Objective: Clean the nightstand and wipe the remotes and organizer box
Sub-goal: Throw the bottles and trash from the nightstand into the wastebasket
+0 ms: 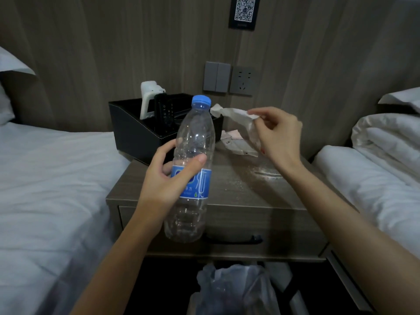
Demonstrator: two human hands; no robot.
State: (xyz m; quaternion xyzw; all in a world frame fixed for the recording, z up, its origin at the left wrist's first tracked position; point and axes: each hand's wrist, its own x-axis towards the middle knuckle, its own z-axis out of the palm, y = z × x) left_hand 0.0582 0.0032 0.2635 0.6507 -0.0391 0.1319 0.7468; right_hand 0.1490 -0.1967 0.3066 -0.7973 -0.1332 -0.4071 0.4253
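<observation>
My left hand (168,178) grips an empty clear plastic bottle (192,142) with a blue cap and blue label, held upright above the front of the wooden nightstand (238,189). My right hand (277,133) pinches a crumpled white tissue or wrapper (229,113) and lifts it over the nightstand's back right. A black organizer box (134,133) stands at the back left of the nightstand. It holds a white remote (148,98) and a black remote (164,114), both upright. Some paper scraps (234,139) lie behind my right hand.
White crumbs or dust (256,176) speckle the nightstand top. A bin lined with a plastic bag (229,289) sits below the drawer. Beds with white linen flank the nightstand, one on the left (45,189) and one on the right (375,173). Wall switches and a socket (228,78) are behind.
</observation>
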